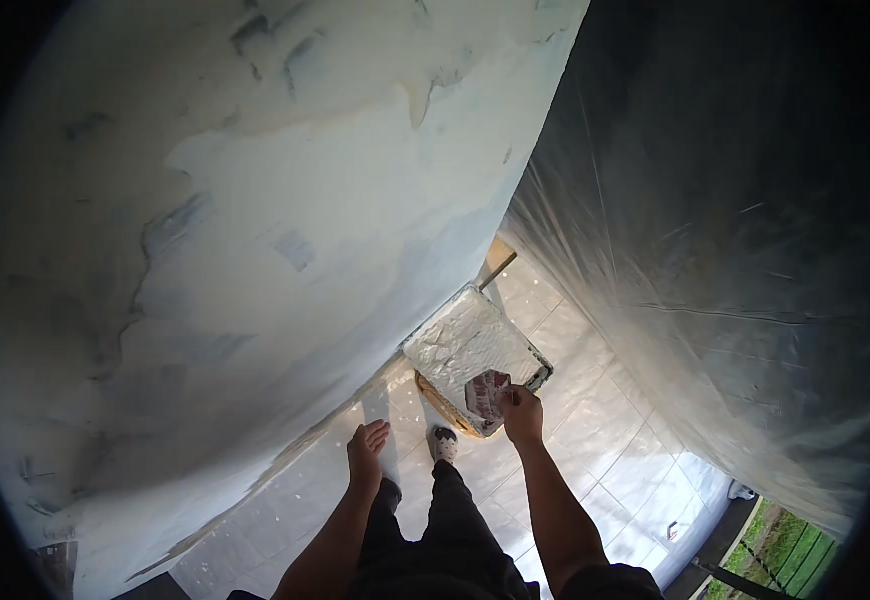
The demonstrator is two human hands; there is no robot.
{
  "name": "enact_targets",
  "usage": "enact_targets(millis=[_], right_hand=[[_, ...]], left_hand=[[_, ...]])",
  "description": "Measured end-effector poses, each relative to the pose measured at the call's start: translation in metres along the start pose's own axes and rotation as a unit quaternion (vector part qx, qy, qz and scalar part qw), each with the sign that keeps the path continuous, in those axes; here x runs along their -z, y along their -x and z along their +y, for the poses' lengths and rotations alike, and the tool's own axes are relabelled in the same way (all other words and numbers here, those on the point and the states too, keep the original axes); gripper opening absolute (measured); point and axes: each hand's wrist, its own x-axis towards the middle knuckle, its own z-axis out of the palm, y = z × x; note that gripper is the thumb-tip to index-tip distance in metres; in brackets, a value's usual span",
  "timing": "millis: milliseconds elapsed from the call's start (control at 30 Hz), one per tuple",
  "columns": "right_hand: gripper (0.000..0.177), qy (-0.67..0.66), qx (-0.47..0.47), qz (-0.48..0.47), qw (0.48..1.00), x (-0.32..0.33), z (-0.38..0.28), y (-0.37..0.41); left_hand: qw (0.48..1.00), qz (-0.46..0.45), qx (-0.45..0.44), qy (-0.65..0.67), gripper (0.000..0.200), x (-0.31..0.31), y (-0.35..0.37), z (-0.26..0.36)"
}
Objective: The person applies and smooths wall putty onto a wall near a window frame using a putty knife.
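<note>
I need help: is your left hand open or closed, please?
Open: left hand fingers spread, holding nothing; right hand grips a reddish tool.

1. The wall [255, 200] is off-white, mottled with grey-blue patches and streaks.
2. The tray [465, 345] is lined in crinkled silver foil, with a dark rim.
3. The small object [487, 392] in the right hand [523, 415] is maroon and white.
4. The floor [595, 420] is pale, with a grid of thin tile lines.
5. The plastic sheet [715, 250] is a translucent grey over a dark ground, with creases.
6. The trousers [445, 540] are black.
7. The shoe [444, 443] is pale with dark speckles.
8. The grass [785, 555] is bright green.
</note>
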Motion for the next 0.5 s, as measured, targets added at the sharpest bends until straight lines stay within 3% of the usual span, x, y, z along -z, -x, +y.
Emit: enact_targets(millis=[133,233,500], right_hand=[[0.023,0.015,-0.02,-0.056,0.998,-0.028,0.024,-0.056],[0.025,0.06,0.023,-0.097,0.993,-0.076,0.025,-0.095],[0.025,0.061,0.013,-0.186,0.981,-0.132,0.047,-0.113]], left_hand=[[0.996,0.023,0.081,0.017,0.068,-0.031,-0.06,-0.048],[0.993,0.031,0.112,0.024,0.072,-0.041,-0.117,-0.054],[0.988,0.009,0.152,-0.017,0.091,-0.05,-0.174,-0.081]])
